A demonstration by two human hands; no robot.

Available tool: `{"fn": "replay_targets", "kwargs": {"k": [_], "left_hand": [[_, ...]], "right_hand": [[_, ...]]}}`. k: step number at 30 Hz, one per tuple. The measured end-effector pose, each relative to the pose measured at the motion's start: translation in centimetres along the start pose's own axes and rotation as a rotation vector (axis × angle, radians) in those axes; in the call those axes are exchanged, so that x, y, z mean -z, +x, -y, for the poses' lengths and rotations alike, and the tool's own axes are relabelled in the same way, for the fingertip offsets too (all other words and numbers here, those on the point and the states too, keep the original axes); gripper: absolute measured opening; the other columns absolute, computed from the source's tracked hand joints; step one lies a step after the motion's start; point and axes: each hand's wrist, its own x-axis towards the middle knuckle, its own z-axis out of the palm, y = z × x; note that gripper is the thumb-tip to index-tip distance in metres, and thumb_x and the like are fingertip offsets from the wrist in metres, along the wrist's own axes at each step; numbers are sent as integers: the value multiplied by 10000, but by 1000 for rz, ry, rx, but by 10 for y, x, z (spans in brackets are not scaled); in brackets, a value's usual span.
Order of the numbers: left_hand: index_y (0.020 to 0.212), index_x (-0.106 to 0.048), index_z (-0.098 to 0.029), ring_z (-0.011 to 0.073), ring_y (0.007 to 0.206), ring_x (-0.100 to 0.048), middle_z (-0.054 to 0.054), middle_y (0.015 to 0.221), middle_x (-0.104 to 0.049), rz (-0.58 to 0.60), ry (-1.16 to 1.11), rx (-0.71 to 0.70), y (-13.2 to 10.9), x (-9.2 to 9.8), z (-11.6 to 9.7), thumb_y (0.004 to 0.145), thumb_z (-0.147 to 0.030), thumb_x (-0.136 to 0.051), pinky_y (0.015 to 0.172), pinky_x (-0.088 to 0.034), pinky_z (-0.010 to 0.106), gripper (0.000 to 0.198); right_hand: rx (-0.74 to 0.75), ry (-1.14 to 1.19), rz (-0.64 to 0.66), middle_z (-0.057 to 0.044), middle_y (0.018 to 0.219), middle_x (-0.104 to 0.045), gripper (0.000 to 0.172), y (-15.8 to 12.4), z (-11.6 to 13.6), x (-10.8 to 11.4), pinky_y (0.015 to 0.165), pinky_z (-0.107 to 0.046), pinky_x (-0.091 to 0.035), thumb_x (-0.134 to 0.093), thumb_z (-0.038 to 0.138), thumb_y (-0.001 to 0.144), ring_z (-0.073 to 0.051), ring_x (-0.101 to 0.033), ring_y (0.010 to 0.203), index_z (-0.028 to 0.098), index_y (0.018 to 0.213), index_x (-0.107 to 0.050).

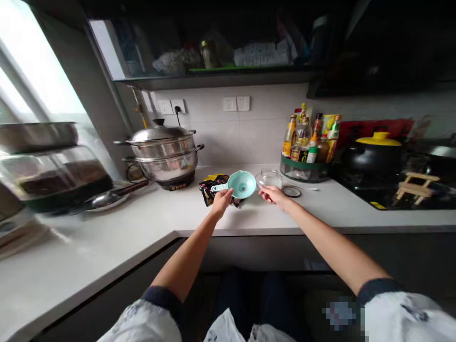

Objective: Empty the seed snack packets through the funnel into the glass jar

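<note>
My left hand [221, 203] is closed around the handle of a pale turquoise funnel [232, 184], its wide bowl tilted toward me above the counter. Beneath the funnel lie several dark printed sachets [207, 195], partly covered by it. My right hand [274, 196] is just in front of a clear glass jar [270, 174], fingers pointing left and slightly apart. It overlaps the jar's lower part; whether it touches the glass is unclear. The jar stands upright without a lid. Beside it, a round dark-rimmed lid [292, 192] lies flat.
Behind the lid is a white spoon-like utensil [309, 188]. A rack of bottles [306, 174] stands at back right, beside a stove with a black yellow-lidded pot [377, 154]. A steel steamer [166, 154] and a ladle [107, 199] are on the left. Cabinets [221, 78] hang overhead.
</note>
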Motion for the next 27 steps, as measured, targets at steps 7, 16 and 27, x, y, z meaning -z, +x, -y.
{"fn": "replay_targets", "kwargs": {"k": [7, 16, 27], "left_hand": [[910, -614, -174, 170, 746, -575, 63, 816, -650, -263, 614, -248, -3, 9, 19, 877, -270, -426, 663, -403, 267, 214], [1243, -553, -155, 255, 1035, -544, 130, 1154, -621, -338, 920, -474, -1, 15, 39, 877, -195, -417, 925, -446, 391, 392], [1311, -523, -204, 280, 1260, -464, 113, 1310, -584, -278, 963, -456, 14, 24, 43, 894, -220, -408, 1027, -367, 455, 433]], "right_hand": [[-33, -173, -152, 22, 544, -613, 136, 2, 0, -8, 312, -149, -285, -537, 144, 860, -29, -433, 321, 121, 733, -580], [-88, -173, -178, -3, 573, -616, 251, 17, -16, -35, 319, -170, -389, -503, 353, 895, -65, -496, 341, 147, 753, -519], [-40, -198, -322, -23, 447, -586, 227, 32, -20, -43, 431, -185, -508, -466, 126, 798, -108, -588, 388, 148, 580, -526]]}}
